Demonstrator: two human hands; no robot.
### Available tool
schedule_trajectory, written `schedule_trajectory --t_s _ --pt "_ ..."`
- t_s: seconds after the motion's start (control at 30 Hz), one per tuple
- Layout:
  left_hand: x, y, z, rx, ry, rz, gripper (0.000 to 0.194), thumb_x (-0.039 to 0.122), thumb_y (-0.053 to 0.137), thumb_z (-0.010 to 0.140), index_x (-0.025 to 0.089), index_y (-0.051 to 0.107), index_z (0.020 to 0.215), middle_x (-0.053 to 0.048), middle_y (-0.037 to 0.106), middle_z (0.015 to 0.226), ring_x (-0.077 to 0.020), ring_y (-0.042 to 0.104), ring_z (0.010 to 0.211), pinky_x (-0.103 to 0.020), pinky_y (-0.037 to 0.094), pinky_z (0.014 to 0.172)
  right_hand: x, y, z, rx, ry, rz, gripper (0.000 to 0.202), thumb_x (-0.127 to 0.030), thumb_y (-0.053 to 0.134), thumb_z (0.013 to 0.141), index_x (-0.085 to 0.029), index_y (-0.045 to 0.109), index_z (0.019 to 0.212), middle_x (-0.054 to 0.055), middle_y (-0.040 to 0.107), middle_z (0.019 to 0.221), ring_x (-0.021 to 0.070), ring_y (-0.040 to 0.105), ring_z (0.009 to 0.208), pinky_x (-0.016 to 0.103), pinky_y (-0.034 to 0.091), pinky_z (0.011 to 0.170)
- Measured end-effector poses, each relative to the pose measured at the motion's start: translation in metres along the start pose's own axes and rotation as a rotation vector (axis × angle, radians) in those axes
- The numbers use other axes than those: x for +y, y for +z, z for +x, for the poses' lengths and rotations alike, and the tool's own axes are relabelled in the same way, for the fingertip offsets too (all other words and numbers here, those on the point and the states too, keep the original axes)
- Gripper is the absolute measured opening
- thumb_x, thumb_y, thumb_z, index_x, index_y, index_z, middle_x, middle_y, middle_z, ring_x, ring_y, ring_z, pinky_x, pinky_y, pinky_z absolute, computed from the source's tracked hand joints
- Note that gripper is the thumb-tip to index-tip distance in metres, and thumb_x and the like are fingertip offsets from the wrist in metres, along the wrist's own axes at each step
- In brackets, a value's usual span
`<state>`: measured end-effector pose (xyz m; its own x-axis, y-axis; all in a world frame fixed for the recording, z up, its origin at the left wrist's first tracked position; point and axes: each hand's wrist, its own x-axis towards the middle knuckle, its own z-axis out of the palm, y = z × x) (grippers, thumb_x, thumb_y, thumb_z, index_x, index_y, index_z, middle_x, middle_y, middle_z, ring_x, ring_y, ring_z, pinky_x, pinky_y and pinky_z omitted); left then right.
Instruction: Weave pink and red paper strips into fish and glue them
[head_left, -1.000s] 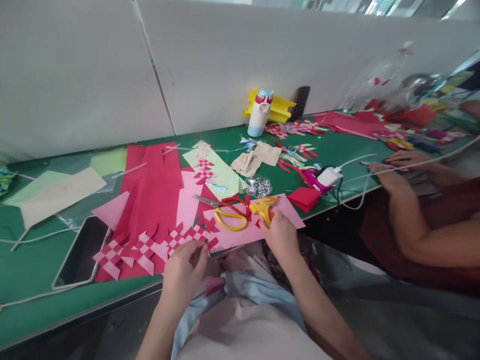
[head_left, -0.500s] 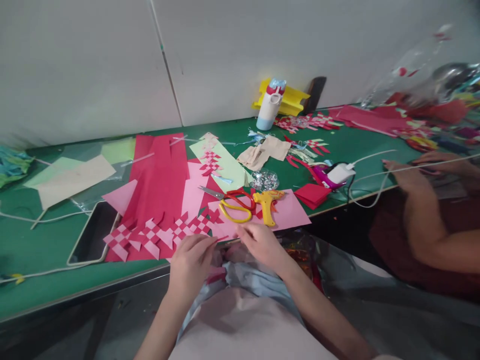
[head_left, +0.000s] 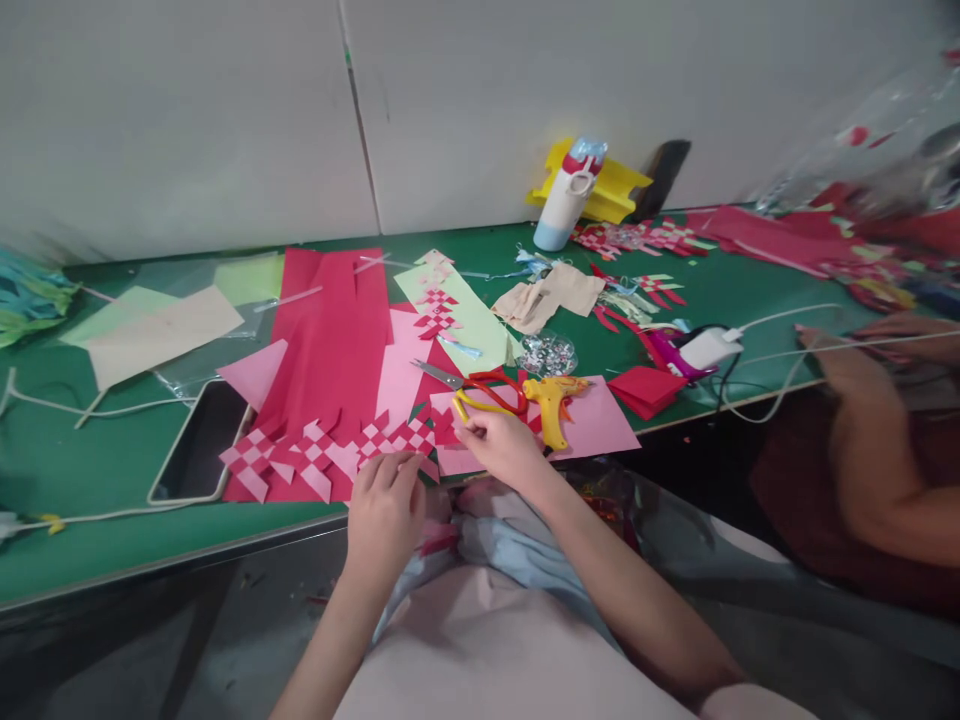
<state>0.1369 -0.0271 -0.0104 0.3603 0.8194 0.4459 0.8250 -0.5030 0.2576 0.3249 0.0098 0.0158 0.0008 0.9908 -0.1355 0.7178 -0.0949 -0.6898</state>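
Observation:
My left hand [head_left: 386, 500] has its fingers curled down at the table's front edge, beside red and pink woven paper pieces [head_left: 315, 458]; whatever it may hold is hidden. My right hand [head_left: 504, 447] has its fingertips closed at the yellow handle of the scissors [head_left: 444, 376], which lie with their blades pointing left. The hand covers the lower part of that handle. A yellow glue gun [head_left: 553, 408] lies just right of the scissors on pink paper [head_left: 604, 425]. Red sheets [head_left: 326, 340] lie behind the woven pieces.
A phone [head_left: 202, 445] lies at the left. Farther back are a pale green card [head_left: 480, 335], a dish of beads [head_left: 549, 354] and a bottle [head_left: 570, 200]. A white plug [head_left: 709, 348] with cables is at the right, near another person's arm [head_left: 862, 430].
My right hand has moved forward and left onto the scissors' yellow handle. The thin red strip seen between my hands before no longer shows. The view has shifted slightly.

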Motion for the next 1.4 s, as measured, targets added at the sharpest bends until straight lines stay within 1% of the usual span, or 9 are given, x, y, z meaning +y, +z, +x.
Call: schedule_trajectory --t_s 0.1,0.23,0.37,0.6,0.77,0.9,1.1,1.3,1.4 --pt "-0.001 0.004 0.0 -0.051 0.001 0.014 0.028 0.01 0.052 0.083 0.015 0.067 0.105 -0.009 0.066 0.103 -0.0253 0.056 0.098 -0.04 0.047 0.088 -0.005 0.005 0.005 0.008 0.004 -0.15 0.019 -0.029 0.057 0.086 -0.02 0.069 0.075 0.002 0.073 0.077 0.0166 0.066 0.075 0.024 0.039 0.062" --pt "0.0 0.007 0.002 -0.081 -0.002 0.054 0.029 0.014 0.052 0.084 0.017 0.067 0.108 -0.01 0.065 0.104 -0.0265 0.056 0.099 -0.041 0.046 0.086 -0.009 0.01 0.008 0.003 0.023 -0.275 0.021 -0.03 0.054 0.088 -0.02 0.07 0.077 0.003 0.074 0.08 0.0176 0.067 0.078 0.024 0.04 0.062" --pt "0.0 0.008 0.003 -0.091 0.007 0.075 0.031 0.017 0.051 0.086 0.019 0.066 0.113 -0.011 0.064 0.103 -0.0267 0.055 0.097 -0.041 0.046 0.083 -0.012 0.01 0.009 -0.02 0.022 -0.311 0.022 -0.031 0.054 0.088 -0.02 0.07 0.077 0.004 0.074 0.081 0.018 0.067 0.079 0.025 0.041 0.063" --pt "0.002 0.01 0.007 -0.154 -0.013 0.14 0.035 0.024 0.05 0.088 0.021 0.063 0.121 -0.012 0.061 0.105 -0.0272 0.053 0.095 -0.041 0.044 0.08 -0.021 0.011 0.01 -0.067 0.073 -0.409 0.026 -0.034 0.05 0.091 -0.019 0.07 0.083 0.006 0.074 0.082 0.019 0.067 0.081 0.026 0.042 0.064" --pt "0.005 0.01 0.01 -0.192 -0.031 0.171 0.036 0.025 0.049 0.089 0.022 0.062 0.123 -0.012 0.06 0.107 -0.027 0.052 0.094 -0.04 0.043 0.078 -0.023 0.011 0.011 -0.084 0.073 -0.439 0.026 -0.034 0.049 0.091 -0.017 0.069 0.088 0.008 0.073 0.083 0.0192 0.067 0.082 0.026 0.043 0.065" --pt "0.005 0.01 0.01 -0.188 -0.029 0.172 0.036 0.025 0.049 0.089 0.021 0.062 0.122 -0.013 0.06 0.108 -0.0274 0.052 0.096 -0.04 0.043 0.079 -0.023 0.011 0.011 -0.086 0.065 -0.441 0.026 -0.034 0.05 0.091 -0.016 0.068 0.091 0.01 0.073 0.083 0.0199 0.068 0.082 0.026 0.043 0.065" --pt "0.005 0.01 0.011 -0.172 -0.016 0.172 0.035 0.024 0.05 0.088 0.018 0.062 0.121 -0.013 0.061 0.107 -0.0273 0.052 0.095 -0.04 0.042 0.079 -0.021 0.014 0.012 -0.074 0.073 -0.445 0.029 -0.035 0.051 0.09 -0.016 0.064 0.107 0.01 0.073 0.084 0.0217 0.068 0.083 0.027 0.044 0.064" --pt "0.006 0.011 0.013 -0.167 -0.004 0.203 0.033 0.023 0.051 0.088 0.017 0.063 0.118 -0.013 0.062 0.105 -0.0283 0.053 0.095 -0.04 0.042 0.08 -0.02 0.015 0.013 -0.084 0.076 -0.453 0.029 -0.037 0.051 0.091 -0.016 0.064 0.106 0.01 0.073 0.086 0.0214 0.068 0.082 0.027 0.044 0.066" --pt "0.006 0.011 0.014 -0.176 0.01 0.216 0.033 0.023 0.051 0.088 0.016 0.063 0.118 -0.013 0.063 0.105 -0.0285 0.054 0.095 -0.041 0.042 0.081 -0.02 0.016 0.013 -0.07 0.069 -0.457 0.031 -0.038 0.052 0.09 -0.015 0.063 0.108 0.01 0.073 0.084 0.0218 0.068 0.081 0.027 0.044 0.066"
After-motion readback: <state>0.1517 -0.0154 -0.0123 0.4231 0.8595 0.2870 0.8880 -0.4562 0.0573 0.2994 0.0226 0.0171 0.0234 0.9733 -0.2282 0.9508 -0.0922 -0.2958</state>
